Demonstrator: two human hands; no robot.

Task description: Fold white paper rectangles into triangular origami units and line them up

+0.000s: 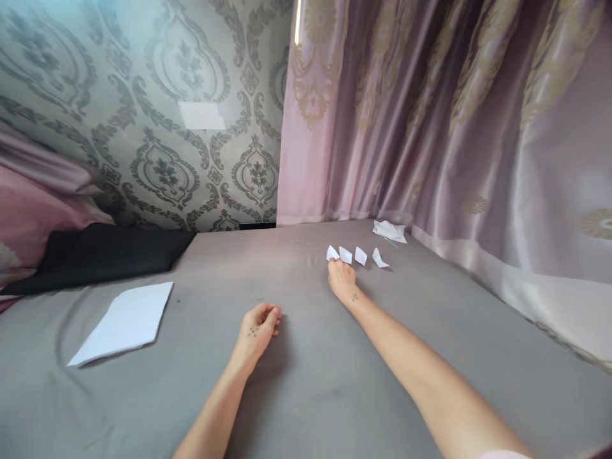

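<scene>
My right hand reaches out over the grey sheet, its fingers closed at the leftmost small folded paper boat; the fingertips are partly hidden. To the right of it, several such white pieces stand in a row: a second paper boat just beside my fingers, a third boat, and the one farthest right, which lies a little apart and tilted. Nearer to me, my left hand hovers or rests above the sheet with its fingers curled in and the thumb against them. Nothing shows in it.
A stack of white paper lies on the left of the grey sheet. Behind it is a folded black cloth. Crumpled or folded white paper sits at the far right, by the pink curtain. A patterned wall closes the back.
</scene>
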